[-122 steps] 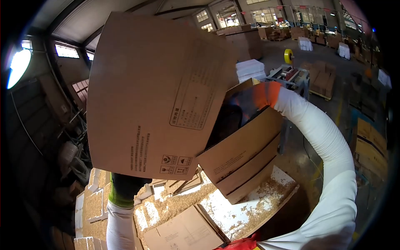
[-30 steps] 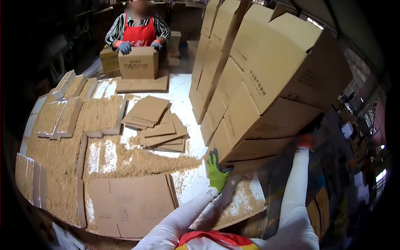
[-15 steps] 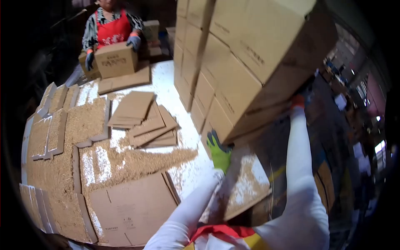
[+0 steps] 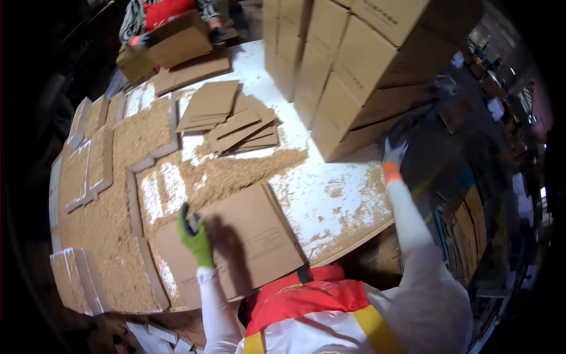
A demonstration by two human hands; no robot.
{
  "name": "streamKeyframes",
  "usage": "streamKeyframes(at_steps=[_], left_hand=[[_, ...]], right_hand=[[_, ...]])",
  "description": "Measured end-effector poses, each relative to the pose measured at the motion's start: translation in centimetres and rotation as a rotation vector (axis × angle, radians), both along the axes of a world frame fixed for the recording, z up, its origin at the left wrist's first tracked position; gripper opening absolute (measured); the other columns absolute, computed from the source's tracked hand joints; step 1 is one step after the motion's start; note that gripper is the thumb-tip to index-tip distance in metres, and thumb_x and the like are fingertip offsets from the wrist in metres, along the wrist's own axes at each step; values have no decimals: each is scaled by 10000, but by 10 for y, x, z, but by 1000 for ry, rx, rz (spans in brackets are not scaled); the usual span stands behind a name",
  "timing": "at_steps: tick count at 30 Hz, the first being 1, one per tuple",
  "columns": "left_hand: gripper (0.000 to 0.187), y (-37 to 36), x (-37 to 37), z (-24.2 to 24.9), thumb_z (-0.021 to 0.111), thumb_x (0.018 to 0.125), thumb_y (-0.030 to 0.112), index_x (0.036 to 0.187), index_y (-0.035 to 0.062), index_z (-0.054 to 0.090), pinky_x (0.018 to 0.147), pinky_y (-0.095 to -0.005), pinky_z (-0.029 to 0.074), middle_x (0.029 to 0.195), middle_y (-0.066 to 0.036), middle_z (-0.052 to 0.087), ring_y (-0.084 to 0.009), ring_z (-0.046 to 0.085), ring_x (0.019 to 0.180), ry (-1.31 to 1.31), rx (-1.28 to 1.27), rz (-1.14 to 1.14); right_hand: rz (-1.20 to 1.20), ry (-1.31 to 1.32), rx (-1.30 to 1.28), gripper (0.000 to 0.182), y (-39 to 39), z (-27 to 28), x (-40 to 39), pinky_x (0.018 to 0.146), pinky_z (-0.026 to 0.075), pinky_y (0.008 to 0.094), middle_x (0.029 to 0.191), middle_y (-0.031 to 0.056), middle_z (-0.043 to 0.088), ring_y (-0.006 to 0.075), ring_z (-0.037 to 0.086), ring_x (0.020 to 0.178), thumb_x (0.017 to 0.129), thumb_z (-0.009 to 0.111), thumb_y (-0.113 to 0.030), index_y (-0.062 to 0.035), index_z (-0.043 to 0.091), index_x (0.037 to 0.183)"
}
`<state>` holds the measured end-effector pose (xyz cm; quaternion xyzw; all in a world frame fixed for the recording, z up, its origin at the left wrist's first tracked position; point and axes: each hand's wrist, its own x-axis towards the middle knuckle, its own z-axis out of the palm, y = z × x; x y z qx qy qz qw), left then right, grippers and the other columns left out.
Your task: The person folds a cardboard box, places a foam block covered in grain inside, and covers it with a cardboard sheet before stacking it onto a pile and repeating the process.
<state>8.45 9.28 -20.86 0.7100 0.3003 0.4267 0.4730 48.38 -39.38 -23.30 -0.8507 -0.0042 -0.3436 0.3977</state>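
My left hand (image 4: 197, 237), in a green glove with dark fingertips, hovers over a flat folded carton (image 4: 250, 245). Its thumb and fingers are apart, with nothing between them, and its shadow falls on the cardboard. My right hand (image 4: 394, 154), in a grey glove with an orange cuff, is at the table's right edge, just beside the lowest box (image 4: 333, 127) of a tall stack. Its fingers look spread and hold nothing I can see. Several closed brown cartons make up the stack (image 4: 365, 59), which stands on the white tabletop (image 4: 312, 194).
Smaller cardboard sheets (image 4: 209, 103) lie piled mid-table. Loose tan granules (image 4: 247, 171) and white-edged trays of them (image 4: 144, 127) cover the left. Across the table, a co-worker in a red apron (image 4: 168, 12) holds a carton (image 4: 180, 41). Flattened cardboard (image 4: 466, 230) stands below at right.
My left hand has gone from the stack's near corner leftward to above the flat carton. My right hand has dropped from the stack's side toward me. The co-worker's carton is now tilted.
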Motion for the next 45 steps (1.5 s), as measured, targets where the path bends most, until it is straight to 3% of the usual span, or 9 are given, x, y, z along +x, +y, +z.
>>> streamKeyframes(at_steps=[6, 8, 11, 16, 20, 22, 30, 38, 45], left_hand=[[556, 24, -253, -23, 683, 861, 295, 1286, -32, 537, 883, -429, 487, 1205, -262, 604, -387, 606, 1072, 787, -228, 236], [707, 7, -276, -50, 726, 815, 341, 1357, -39, 477, 903, -425, 491, 1229, -253, 608, -381, 609, 1105, 921, -82, 120], [879, 14, -277, 5, 810, 718, 352, 1399, -44, 421, 1002, -413, 441, 1344, -278, 517, -387, 527, 1230, 830, -307, -46], [864, 61, -280, 161, 857, 604, 223, 1371, 35, 505, 1012, -440, 441, 1357, -282, 502, -416, 511, 1244, 790, 504, -517], [342, 140, -238, 224, 731, 705, 143, 1038, 69, 711, 754, -427, 535, 918, -175, 690, -342, 682, 861, 769, 223, -684], [249, 160, -209, 226, 715, 710, 160, 933, 51, 716, 682, -425, 522, 765, -163, 668, -327, 672, 718, 805, 438, -655], [861, 16, -132, 201, 798, 662, 354, 1407, 97, 452, 1128, -627, 175, 1533, -152, 344, -480, 216, 1422, 621, 1068, -254], [308, -9, -161, 214, 743, 727, 180, 1023, 154, 660, 863, -423, 436, 993, -25, 665, -244, 613, 922, 272, 857, -294], [371, 11, -197, 244, 744, 757, 150, 1111, 85, 653, 881, -422, 490, 1109, -105, 642, -272, 607, 983, -37, 378, -472]], right_hand=[[757, 828, 452, 513, 161, -80, -344, 1069, 374, 409, 1484, 222, 358, 330, 420, 1318, 979, 563, -229, -84, 405, 1445], [554, 919, -374, 513, 194, -44, -396, 1118, 310, 439, 1501, 286, 300, 389, 353, 1367, 1026, 455, -282, -38, 353, 1466], [677, 840, -826, 464, 174, -70, -384, 1068, 384, 433, 1474, 324, 303, 433, 409, 1316, 986, 460, -354, -404, 382, 1442], [861, 894, -966, 606, 245, 170, -366, 994, 448, 411, 1301, 255, 511, 392, 538, 1178, 929, 486, -559, -117, 521, 1341], [916, 258, -1008, 730, 293, 270, -354, 986, 434, 400, 1179, 161, 615, 344, 571, 1099, 877, 486, -675, -80, 549, 1294], [1173, 123, -796, 706, 322, 253, -357, 915, 465, 408, 1094, 135, 647, 332, 609, 1007, 867, 484, -695, -102, 576, 1239], [1223, 435, -1120, 676, 361, 271, -323, 783, 517, 431, 1045, 142, 683, 344, 658, 906, 914, 411, -679, -145, 556, 1303], [1434, 181, -1156, 498, 428, 253, -293, 846, 506, 407, 998, 129, 705, 320, 664, 927, 825, 639, -544, -163, 689, 1142], [1402, 88, -1255, 497, 475, 253, -341, 810, 513, 432, 1026, 165, 687, 353, 654, 934, 871, 632, -482, -144, 622, 1235]])
